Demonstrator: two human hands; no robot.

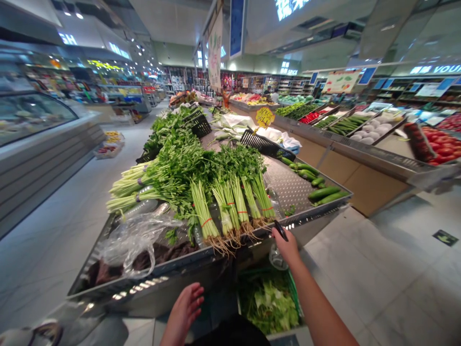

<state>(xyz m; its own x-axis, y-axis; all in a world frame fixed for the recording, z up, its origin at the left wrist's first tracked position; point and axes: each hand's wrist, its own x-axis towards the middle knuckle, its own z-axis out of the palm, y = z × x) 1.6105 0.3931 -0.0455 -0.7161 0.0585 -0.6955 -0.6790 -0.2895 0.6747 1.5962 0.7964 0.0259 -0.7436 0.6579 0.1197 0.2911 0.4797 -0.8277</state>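
Observation:
My right hand [287, 244] is closed around the neck of a spray bottle with a black head [281, 230] and a clear body [278, 259] hanging below my fingers. It is at the front rim of the vegetable stand, just right of bunches of celery [234, 211] tied with red bands, their roots towards me. My left hand [187, 307] hovers in front of the stand with its fingers apart, holding nothing. More celery [133, 187] with purple bands lies crosswise on the left.
A crumpled clear plastic bag [139, 240] and dark cloth [162, 257] lie at the stand's front left. Cucumbers [324, 192] lie on the right. Under the stand's rim a green crate [296, 293] holds loose leaves. A glass counter [32, 115] stands across the left aisle.

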